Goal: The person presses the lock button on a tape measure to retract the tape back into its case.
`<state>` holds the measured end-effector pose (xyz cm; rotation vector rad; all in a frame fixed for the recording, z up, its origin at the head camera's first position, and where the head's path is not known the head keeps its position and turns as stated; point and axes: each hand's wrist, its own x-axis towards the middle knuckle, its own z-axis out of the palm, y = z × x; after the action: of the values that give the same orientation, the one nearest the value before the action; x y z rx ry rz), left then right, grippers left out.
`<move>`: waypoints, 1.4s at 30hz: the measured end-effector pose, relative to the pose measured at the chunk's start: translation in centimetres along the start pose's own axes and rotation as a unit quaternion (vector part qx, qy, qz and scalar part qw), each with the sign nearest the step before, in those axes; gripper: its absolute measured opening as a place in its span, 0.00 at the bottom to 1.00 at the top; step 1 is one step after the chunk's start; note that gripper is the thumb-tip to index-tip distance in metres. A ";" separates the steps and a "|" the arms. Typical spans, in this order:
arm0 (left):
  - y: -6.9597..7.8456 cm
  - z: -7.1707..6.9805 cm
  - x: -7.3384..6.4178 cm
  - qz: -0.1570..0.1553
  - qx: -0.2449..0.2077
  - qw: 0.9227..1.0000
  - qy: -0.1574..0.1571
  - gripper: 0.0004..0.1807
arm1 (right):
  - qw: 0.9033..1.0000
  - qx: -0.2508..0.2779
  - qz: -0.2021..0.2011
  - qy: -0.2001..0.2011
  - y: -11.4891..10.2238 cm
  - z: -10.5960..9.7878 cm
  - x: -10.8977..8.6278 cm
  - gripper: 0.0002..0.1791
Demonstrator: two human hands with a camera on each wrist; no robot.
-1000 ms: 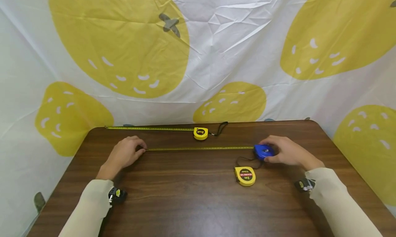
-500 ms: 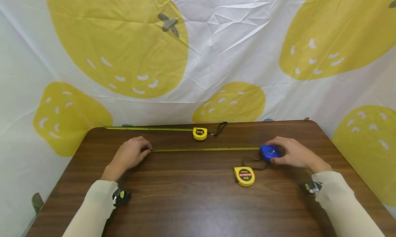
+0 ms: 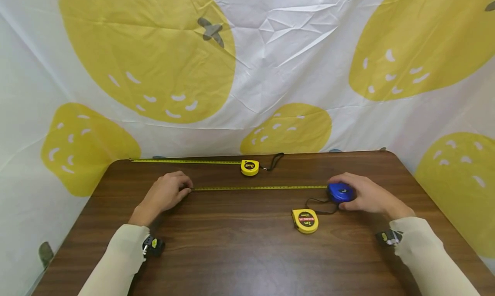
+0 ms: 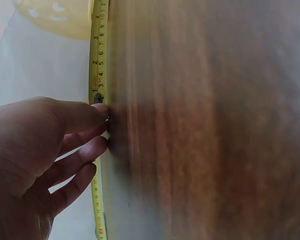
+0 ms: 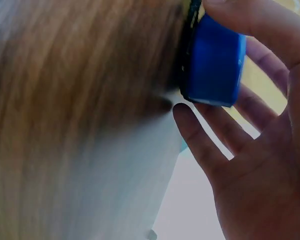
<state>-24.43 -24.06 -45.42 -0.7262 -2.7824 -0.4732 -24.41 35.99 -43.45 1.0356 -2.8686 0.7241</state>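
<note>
A blue tape measure [image 3: 340, 193] lies at the right of the table, and my right hand [image 3: 367, 193] grips its case between thumb and fingers. From it a yellow blade [image 3: 259, 187] runs straight left across the wood. At the blade's end my left hand [image 3: 165, 193] pinches the tip; the left wrist view shows the thumb [image 4: 85, 115] at the low numbers of the blade. In the right wrist view the blue case [image 5: 215, 62] stands between the thumb and the fingers, with the little finger held away from it. A dark cord [image 3: 325, 212] trails from the case.
Just in front of the blue case lies a yellow 2 m tape measure [image 3: 305, 221], rolled in. Along the back edge another yellow tape measure [image 3: 249, 168] has its blade [image 3: 185, 160] drawn out leftward and a black strap [image 3: 276, 160]. A lemon-patterned cloth [image 3: 270, 72] hangs behind the table [image 3: 232, 253].
Both hands have shifted to the right, carrying the blue tape measure and its drawn-out blade along. The blade's visible length stays about the same. Both yellow tape measures stay in place.
</note>
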 end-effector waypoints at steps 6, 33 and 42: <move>0.1 0.2 0.2 0.005 -0.006 1.000 -0.004 0.04 | 1.000 0.000 -0.017 -0.006 -0.2 0.4 0.3 0.35; 0.1 -0.1 0.4 -0.014 -0.012 1.000 -0.016 0.04 | 0.998 -0.028 -0.064 0.008 0.0 0.7 0.9 0.27; -0.2 0.1 0.1 -0.007 -0.023 1.000 -0.007 0.04 | 0.999 -0.026 -0.046 0.001 0.1 0.8 0.7 0.26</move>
<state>-24.69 -24.16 -45.52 -0.7222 -2.7993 -0.5391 -24.91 35.23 -44.07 1.1520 -2.7998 0.6412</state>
